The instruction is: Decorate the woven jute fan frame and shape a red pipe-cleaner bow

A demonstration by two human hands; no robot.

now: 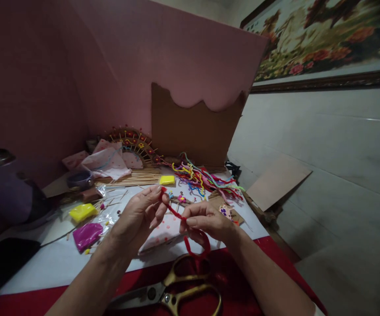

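A red pipe cleaner (175,213) stretches between my two hands above the table. My left hand (145,210) pinches its small bent end between thumb and forefinger. Further along, my right hand (204,220) grips it with the fingertips, and the loose tail curls in a loop below that hand. Beneath lies a folded white cloth with pink spots (165,230), partly hidden by my hands. Large scissors with gold handles (170,287) rest at the near edge on red fabric, slightly spread.
Colourful pipe cleaners (196,177) lie heaped at the back right. A decorated fan-shaped piece (133,142) stands behind thin wooden sticks (130,177). Yellow (83,213) and magenta (87,236) clay packs lie left. Cut brown cardboard (193,131) leans on the wall.
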